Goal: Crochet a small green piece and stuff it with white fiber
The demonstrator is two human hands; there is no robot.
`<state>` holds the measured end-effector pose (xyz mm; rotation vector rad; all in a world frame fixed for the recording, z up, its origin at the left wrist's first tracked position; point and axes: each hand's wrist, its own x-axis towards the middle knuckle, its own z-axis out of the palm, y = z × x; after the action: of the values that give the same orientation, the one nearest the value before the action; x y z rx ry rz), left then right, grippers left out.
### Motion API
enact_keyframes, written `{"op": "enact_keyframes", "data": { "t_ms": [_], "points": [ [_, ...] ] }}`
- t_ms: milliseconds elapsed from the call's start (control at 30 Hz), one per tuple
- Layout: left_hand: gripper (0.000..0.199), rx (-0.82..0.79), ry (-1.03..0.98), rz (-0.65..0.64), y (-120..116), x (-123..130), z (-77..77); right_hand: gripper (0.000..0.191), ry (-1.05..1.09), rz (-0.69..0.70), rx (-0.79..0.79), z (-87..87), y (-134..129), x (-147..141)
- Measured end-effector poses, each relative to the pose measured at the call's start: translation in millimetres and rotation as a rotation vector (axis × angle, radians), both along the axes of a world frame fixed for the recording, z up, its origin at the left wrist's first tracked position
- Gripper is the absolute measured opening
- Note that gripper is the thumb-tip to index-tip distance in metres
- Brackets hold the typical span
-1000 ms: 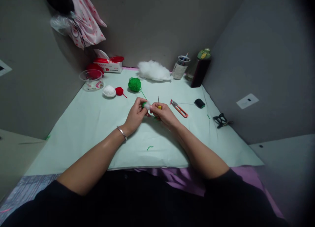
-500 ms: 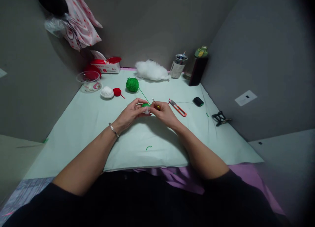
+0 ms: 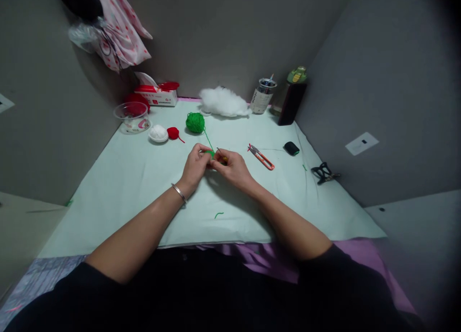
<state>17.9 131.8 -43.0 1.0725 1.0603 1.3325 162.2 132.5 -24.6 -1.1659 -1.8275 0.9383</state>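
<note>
My left hand (image 3: 196, 165) is closed round a small green crochet piece (image 3: 210, 153), most of which the fingers hide. Pressed up against it, my right hand (image 3: 232, 167) grips a crochet hook (image 3: 225, 159) with a yellowish handle; the thin tip shows above the fingers. A strand of green yarn (image 3: 209, 139) runs from the crochet piece up to a green yarn ball (image 3: 195, 123) behind the hands. The white part of the piece is hidden now.
Thread snips (image 3: 262, 158) lie to the right, with a dark small object (image 3: 291, 148) and a black clip (image 3: 324, 172) beyond. White (image 3: 158, 133) and red yarn balls (image 3: 173, 133), a plastic tub (image 3: 131, 118), white stuffing (image 3: 225, 102), a can (image 3: 262, 96) and a bottle (image 3: 292, 96) stand around.
My left hand has turned and closed further over the crochet piece, covering its white part. My right hand has shifted slightly left, closer to the left hand. The view has moved a little.
</note>
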Motion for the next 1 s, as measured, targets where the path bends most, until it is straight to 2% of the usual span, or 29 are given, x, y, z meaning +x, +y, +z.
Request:
{"op": "enact_keyframes", "data": {
  "t_ms": [133,233,367,500,667,767,867,1000],
  "points": [
    [0.015,-0.007,-0.069,-0.096,-6.0,0.0,7.7,0.027,0.009,-0.070,-0.005,-2.3,5.1,5.7],
    [0.023,0.004,-0.095,-0.165,-7.6,-2.2,12.4,0.029,0.032,-0.094,-0.017,-1.9,7.8,10.4],
    [0.031,0.005,-0.094,-0.208,-4.4,-5.8,12.3,0.030,0.054,-0.024,-0.044,4.9,8.6,15.7],
    [0.025,0.009,-0.059,-0.147,-0.3,-6.0,6.7,0.020,0.034,0.046,-0.053,11.9,0.8,14.0],
    [0.022,0.021,0.004,-0.013,3.7,-2.3,0.6,0.014,0.022,0.011,-0.058,10.8,-11.7,0.2],
    [0.020,0.009,-0.008,0.018,3.8,-0.4,-0.3,0.014,0.075,0.019,-0.102,8.1,-10.0,-4.6],
    [0.017,-0.027,-0.055,-0.034,0.9,-1.3,3.3,0.024,0.139,0.039,-0.165,6.5,-4.3,-2.2],
    [0.016,-0.072,-0.136,-0.188,-3.2,-8.1,16.2,0.041,0.210,0.045,-0.219,7.8,0.1,7.5]
  ]
}}
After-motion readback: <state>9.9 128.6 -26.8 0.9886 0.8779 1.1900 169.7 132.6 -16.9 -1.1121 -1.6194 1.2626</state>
